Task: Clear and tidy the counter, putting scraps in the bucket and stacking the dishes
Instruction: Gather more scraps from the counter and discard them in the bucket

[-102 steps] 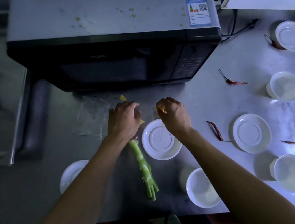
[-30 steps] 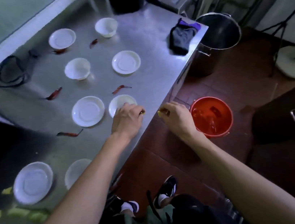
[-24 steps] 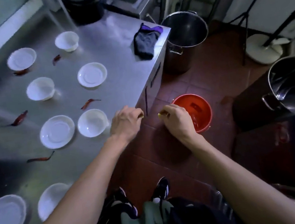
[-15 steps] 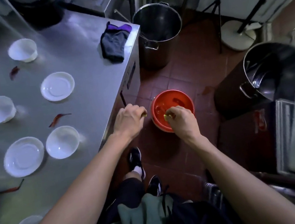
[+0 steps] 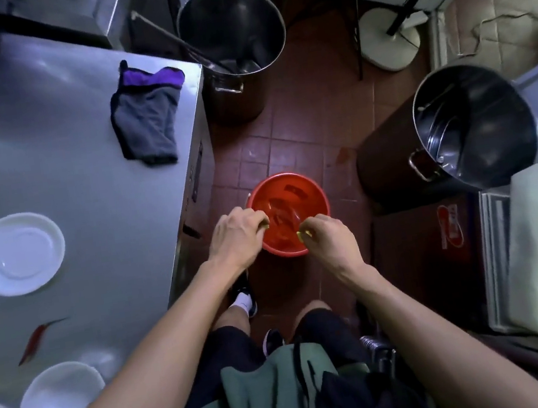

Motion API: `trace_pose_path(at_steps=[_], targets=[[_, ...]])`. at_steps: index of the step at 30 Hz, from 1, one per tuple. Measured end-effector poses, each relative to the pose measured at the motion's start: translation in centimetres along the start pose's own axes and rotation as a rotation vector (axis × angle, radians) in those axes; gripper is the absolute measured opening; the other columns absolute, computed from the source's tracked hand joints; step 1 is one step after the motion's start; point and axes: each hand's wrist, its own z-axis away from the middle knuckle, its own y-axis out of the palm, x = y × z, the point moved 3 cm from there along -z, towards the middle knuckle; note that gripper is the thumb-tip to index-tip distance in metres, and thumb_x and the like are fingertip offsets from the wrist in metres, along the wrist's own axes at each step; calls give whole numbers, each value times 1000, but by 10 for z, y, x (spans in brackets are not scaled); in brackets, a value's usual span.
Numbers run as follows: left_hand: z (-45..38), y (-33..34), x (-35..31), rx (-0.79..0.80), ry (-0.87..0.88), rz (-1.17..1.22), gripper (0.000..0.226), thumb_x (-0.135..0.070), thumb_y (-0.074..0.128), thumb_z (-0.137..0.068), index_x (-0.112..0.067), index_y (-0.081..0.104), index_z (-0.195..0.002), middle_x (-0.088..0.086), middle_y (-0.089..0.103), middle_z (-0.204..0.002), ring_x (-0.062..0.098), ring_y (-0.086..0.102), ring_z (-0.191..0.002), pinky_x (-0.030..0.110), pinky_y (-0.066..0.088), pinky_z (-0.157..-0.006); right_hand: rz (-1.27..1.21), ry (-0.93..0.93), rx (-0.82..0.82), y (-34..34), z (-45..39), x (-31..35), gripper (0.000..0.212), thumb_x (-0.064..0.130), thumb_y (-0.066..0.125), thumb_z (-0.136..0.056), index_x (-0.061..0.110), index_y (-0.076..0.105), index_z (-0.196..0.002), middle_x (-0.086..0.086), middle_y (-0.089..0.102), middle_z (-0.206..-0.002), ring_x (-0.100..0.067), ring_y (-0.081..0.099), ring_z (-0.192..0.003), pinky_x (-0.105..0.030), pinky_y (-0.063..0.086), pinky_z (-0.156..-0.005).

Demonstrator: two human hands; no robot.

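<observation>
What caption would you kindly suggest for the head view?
Both hands, left hand and right hand, hold yellow scraps over the red bucket beside the steel counter.

Bare forearms, no sleeves. The person wears dark shorts (image 5: 232,347), a grey-green top (image 5: 270,394), white socks (image 5: 242,301) and black shoes (image 5: 245,285).
</observation>
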Motion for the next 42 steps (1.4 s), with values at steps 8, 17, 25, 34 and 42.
trace_pose_path(at_steps=[8, 17, 25, 34, 42], targets=[[-54, 20, 8, 136, 50, -53, 17, -31, 55, -96, -26, 68, -106, -4, 67, -104, 23, 55, -99, 37, 40, -84, -99, 148, 38, 10, -44, -31, 7, 22, 67, -89, 21, 73, -92, 2, 68, -92, -22, 63, -85, -35, 51, -71], [-96, 72, 0, 218, -47, -40, 13, -29, 58, -94, -28, 67, -104, -7, 66, -102, 20, 55, -99, 36, 42, -86, -179, 191, 125, 41, -87, -81, 7, 21, 66, -88, 22, 73, -92, 3, 68, -92, -20, 63, -88, -35, 51, -75], [-144, 142, 16, 305, -83, -52, 15, -30, 55, -97, -29, 65, -107, -8, 66, -105, 19, 53, -101, 36, 42, -91, -105, 65, 209, 97, -130, -127, 7, 21, 62, -92, 21, 69, -92, 2, 63, -89, -25, 61, -83, -30, 37, -60], [-179, 257, 69, 430, -82, -42, 15, -27, 57, -96, -26, 66, -108, -5, 66, -104, 21, 55, -102, 41, 45, -93, -147, 221, 283, 210, -169, -218, 9, 23, 63, -92, 23, 70, -97, 1, 65, -96, -25, 62, -90, -39, 53, -72], [-205, 344, 93, 428, -15, -49, 16, -28, 54, -97, -29, 65, -107, -8, 65, -104, 20, 53, -102, 37, 37, -87, -255, 313, 287, 286, -199, -257, 10, 19, 65, -89, 23, 70, -97, 0, 69, -99, -25, 64, -92, -40, 52, -80]])
